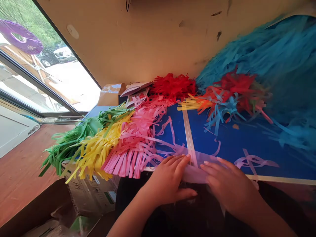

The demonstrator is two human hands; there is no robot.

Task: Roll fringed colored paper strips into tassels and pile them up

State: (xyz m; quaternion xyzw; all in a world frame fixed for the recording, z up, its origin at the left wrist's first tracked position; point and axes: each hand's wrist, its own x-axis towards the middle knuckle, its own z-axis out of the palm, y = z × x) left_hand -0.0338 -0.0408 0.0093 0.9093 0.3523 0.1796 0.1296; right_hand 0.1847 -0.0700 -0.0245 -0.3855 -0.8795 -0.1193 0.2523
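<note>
A sheet of pale lilac tissue paper (pixel 196 174), fringed into strips at its far left, lies across the front edge of the blue table (pixel 168 121). My left hand (pixel 170 176) rests on its left part, fingers stretched out flat and the thumb held apart. On the right part lies my right hand (pixel 224 182), its fingers extended over the paper and its thumb hidden. Fringed pink tissue (pixel 140 138) is nearest to my left hand. Loose lilac strips (pixel 256 162) lie beyond my right hand.
Yellow fringe (pixel 101 148) and green fringe (pixel 84 131) hang over the table's left edge. Red fringe (pixel 172 86), a multicoloured bundle (pixel 234 92) and a large blue heap (pixel 278 65) lie behind. A cardboard box (pixel 86 192) stands on the floor at the left.
</note>
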